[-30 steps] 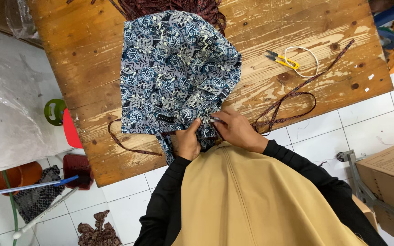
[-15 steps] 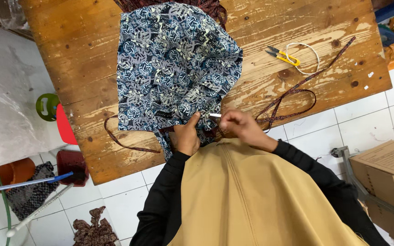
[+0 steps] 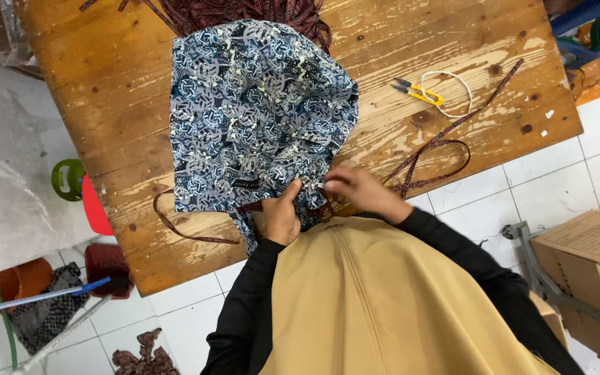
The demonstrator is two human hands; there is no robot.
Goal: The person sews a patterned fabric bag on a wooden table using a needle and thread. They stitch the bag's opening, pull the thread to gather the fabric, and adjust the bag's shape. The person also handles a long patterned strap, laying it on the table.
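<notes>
Head view, looking straight down: one blue, black and cream patterned cloth garment (image 3: 258, 111) is seen spread over the worn wooden surface (image 3: 105, 83), its lower hem drawn to the near edge. Two hands are counted there, both the person's own. The left hand (image 3: 280, 215) is clenched on the hem, thumb on top, fabric gathered under the fingers (image 3: 292, 193). The right hand (image 3: 361, 193) is seen just beside it, fingertips pinched on a small pale item at the same hem; what that item is cannot be told. So the garment's edge is held between both hands, and the rest is laid away from them across the surface.

One pair of yellow-handled thread snips (image 3: 418, 92) is spotted well apart to the right, with one white cord loop (image 3: 453, 87) touching it. One long dark red patterned fabric strip (image 3: 446, 142) is trailed nearby. One brown cardboard box (image 3: 585, 246) is noted on the tiled floor (image 3: 494, 201).
</notes>
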